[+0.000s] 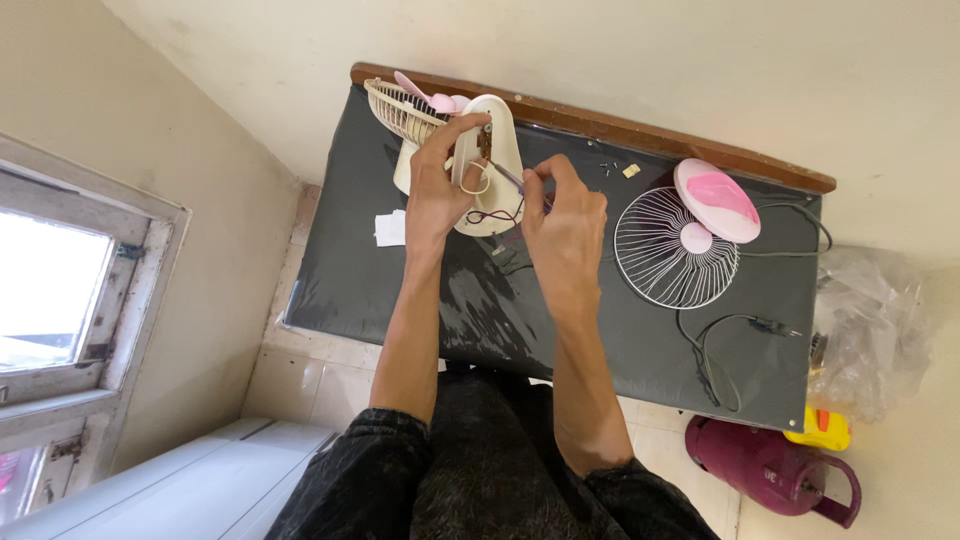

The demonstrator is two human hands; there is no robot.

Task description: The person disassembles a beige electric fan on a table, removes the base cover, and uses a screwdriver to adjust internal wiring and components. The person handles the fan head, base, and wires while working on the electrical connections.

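A: Nearest the cam: dark trousers (480, 470), both forearms reaching out over the bench (400, 300).

B: Left hand (435, 190)?

A: Its grip is clenched round the cream fan body (497, 170), fingers over the top edge, steadying it. The body lies on the bench at the far side, near the wall, long axis running roughly away from the person; rear grille (400, 108) and pink blade (425, 95) at its far-left end.

B: Right hand (565, 225)?

A: Just right of the body, grip pinched on a thin tool (510, 180), prob. a screwdriver. Shaft slants up-left, tip at the open back next to the left fingers.

B: So the work lies left of the right grip?

A: Yes, touching distance. Loose wires (490, 215) hang betw. the hands. Front grille (675, 250), pink cover (718, 198) lie well apart, right.
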